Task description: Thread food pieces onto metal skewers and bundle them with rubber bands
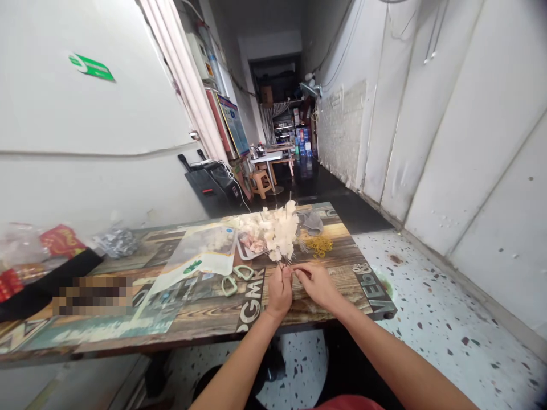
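My left hand [280,290] is closed round the lower ends of a bunch of thin sticks with pale, flower-like pieces [282,228] on them. The bunch stands up above my fingers. Close against it on the right, my right hand [317,285] pinches at the stick ends; what its fingertips hold is too small to make out. Behind the bunch sits a white tray [245,254] with pinkish pieces. A heap of yellow rubber bands [319,245] lies to the right, beside a grey cloth [313,223]. Scissors with pale green handles [229,286] lie left of my hands.
A clear plastic bag [200,253] lies on the wooden-patterned table [192,313]. At the far left are a black tray [51,285], red packets [62,240] and a crumpled silvery bag [119,242]. A stool [260,182] and another table [267,158] stand farther back.
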Demonstrator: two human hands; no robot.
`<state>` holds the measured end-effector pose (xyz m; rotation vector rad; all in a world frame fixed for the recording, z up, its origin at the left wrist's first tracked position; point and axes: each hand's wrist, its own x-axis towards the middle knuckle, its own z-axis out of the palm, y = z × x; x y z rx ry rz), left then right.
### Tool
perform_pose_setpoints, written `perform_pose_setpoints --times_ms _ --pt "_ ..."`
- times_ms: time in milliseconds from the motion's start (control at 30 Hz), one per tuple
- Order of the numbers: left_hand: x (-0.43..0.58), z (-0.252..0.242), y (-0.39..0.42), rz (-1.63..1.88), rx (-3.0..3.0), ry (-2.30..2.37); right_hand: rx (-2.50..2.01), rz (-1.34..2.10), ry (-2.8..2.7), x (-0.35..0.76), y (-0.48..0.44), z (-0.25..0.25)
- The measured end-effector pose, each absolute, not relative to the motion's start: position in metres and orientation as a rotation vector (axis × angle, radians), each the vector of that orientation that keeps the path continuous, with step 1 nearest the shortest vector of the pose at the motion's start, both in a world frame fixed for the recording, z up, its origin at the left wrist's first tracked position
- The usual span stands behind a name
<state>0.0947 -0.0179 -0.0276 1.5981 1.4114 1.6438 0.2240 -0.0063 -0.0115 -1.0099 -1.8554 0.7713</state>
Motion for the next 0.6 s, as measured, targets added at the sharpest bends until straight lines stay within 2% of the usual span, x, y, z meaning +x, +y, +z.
perform_pose_setpoints --times_ms 233,433,600 --pt "0.102 -0.022 -0.016 1.586 1.878 1.561 -0.915 0.819 -1.746 0.231 -0.014 0.0" --pt "0.107 -0.033 -0.023 1.584 1.549 1.335 -0.776 0.944 -1.634 0.223 -0.009 -0.004" --pt "0.112 -0.028 -0.027 1.446 1.333 1.17 -0.692 1.222 -1.442 0.22 -0.007 0.002"
